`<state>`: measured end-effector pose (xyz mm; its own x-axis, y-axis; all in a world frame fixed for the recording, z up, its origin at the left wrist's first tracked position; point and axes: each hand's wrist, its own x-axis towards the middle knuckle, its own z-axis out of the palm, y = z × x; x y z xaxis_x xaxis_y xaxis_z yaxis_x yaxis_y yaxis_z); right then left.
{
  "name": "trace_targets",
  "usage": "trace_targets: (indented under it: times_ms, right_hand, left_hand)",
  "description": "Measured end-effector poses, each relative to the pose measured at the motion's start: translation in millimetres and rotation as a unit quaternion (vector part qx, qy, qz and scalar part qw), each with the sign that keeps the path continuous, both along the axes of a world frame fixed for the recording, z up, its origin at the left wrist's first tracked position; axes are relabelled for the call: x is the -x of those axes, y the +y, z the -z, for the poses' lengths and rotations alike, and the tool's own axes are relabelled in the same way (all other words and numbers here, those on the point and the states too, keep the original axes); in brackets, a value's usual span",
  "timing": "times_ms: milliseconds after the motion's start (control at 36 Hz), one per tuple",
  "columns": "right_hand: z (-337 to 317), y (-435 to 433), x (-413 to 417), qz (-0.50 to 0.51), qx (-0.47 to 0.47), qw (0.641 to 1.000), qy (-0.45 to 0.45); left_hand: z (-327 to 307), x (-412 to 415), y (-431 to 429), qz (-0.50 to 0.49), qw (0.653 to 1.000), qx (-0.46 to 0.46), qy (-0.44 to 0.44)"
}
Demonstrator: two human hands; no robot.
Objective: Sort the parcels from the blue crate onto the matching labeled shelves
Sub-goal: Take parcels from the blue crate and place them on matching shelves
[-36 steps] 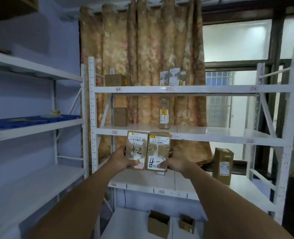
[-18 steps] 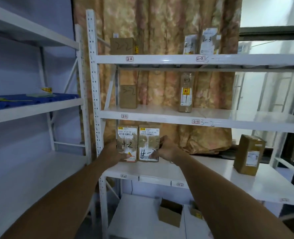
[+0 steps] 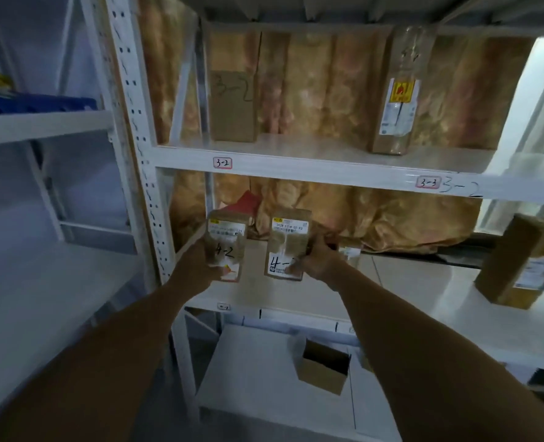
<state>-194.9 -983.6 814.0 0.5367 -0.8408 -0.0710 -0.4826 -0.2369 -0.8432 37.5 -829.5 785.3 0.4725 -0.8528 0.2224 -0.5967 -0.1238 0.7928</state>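
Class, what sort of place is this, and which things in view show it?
Likely a stockroom or sorting room: white metal racks, shelf tags such as 3-2, and a parcel marked 4-2.

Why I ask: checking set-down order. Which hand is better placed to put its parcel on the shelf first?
Probably the right hand: the right parcel hangs over bare shelf with free room to its right. The left hand holds the 4-2 parcel near the upright post, at the shelf's corner.
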Motion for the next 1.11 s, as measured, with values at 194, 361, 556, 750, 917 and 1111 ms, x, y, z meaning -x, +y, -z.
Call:
trace_targets:
  times_ms: [194, 361, 556, 750, 917, 1111]
  right_hand:
    - [75, -91, -71, 0.001, -0.028, 0.999, -0.047]
    - [120, -120, -110, 0.032, -0.01, 0.999, 0.011]
    - [186, -159, -143, 0.063, -0.013, 0.997, 0.029]
    - [221, -190, -171, 0.096, -0.034, 0.995, 0.019]
    - [235, -217, -203, 0.116, -0.038, 0.992, -0.014]
    - [236, -243, -213, 0.126, -0.014, 0.992, 0.015]
  left_hand:
    - [54, -41, -88, -0.09, 0.996, 0.015, -0.017]
    - [124, -79, -139, -0.098, 0.995, 0.003, 0.019]
    - [185, -121, -188, -0.099, 0.993, -0.038, 0.049]
    - [219, -162, -244, -0.064, 0.995, -0.061, 0.054]
    - [230, -190, -281, -0.043, 0.996, -0.05, 0.054]
    - [242, -212, -298, -0.011, 0.999, -0.052, 0.013]
